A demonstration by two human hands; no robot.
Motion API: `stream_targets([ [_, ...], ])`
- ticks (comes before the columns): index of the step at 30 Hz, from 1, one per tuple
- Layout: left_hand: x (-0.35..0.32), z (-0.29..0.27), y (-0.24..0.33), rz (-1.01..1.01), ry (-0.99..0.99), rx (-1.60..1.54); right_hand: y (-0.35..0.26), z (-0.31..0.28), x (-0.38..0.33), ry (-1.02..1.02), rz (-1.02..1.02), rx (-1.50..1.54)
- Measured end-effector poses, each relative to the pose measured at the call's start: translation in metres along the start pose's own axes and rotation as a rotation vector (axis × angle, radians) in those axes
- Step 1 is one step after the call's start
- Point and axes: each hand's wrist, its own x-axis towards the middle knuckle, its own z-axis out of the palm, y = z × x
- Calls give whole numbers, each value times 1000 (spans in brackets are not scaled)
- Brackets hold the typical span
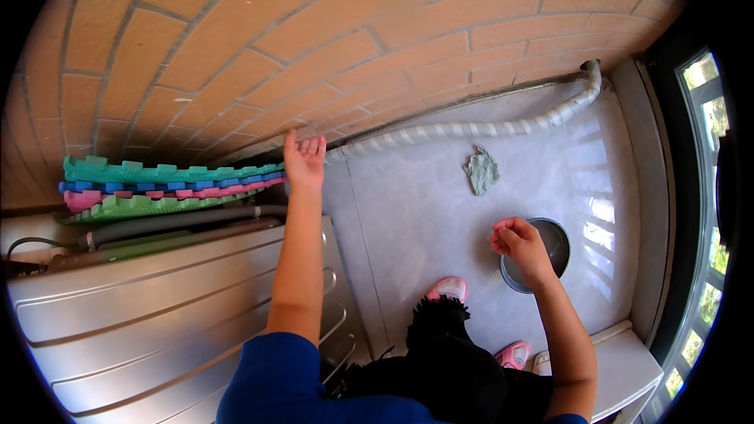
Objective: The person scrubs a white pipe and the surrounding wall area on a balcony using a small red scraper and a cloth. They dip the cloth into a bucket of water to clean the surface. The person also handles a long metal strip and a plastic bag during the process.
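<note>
My left hand (304, 159) reaches forward to the end of a stack of coloured foam mats (157, 187) leaning between the brick wall and a grey appliance. Its fingers rest on the mats' right edge, and whether it grips them I cannot tell. My right hand (516, 241) hangs over the pale floor with fingers curled, nothing visible in it. Just beyond it sits a round dark metal bowl (554, 245) on the floor.
A grey ribbed appliance back (157, 322) fills the lower left, with a dark hose (181, 220) along its top. A wrapped pipe (471, 129) runs along the wall base. A crumpled green rag (481, 170) lies on the floor. Pink shoes (449, 289) and a white ledge (620, 361) are near me.
</note>
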Motion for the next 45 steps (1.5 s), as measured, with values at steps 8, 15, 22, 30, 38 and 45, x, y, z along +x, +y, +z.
stream_targets([
  [8,-15,8,-9,197,145,166,4,0,2,-3,4,-9],
  [15,-29,30,-26,249,18,170,2,4,-1,6,8,-11],
  [22,-112,85,-110,307,-117,247,-1,1,-3,-15,-54,-25],
  [30,-207,61,-195,290,-297,365,-58,29,-25,202,-603,-525],
  [38,-259,39,-226,279,-429,934,-63,71,-5,-70,-895,-865],
  [45,-269,13,-258,274,-481,1060,-43,65,9,-266,-667,-988],
])
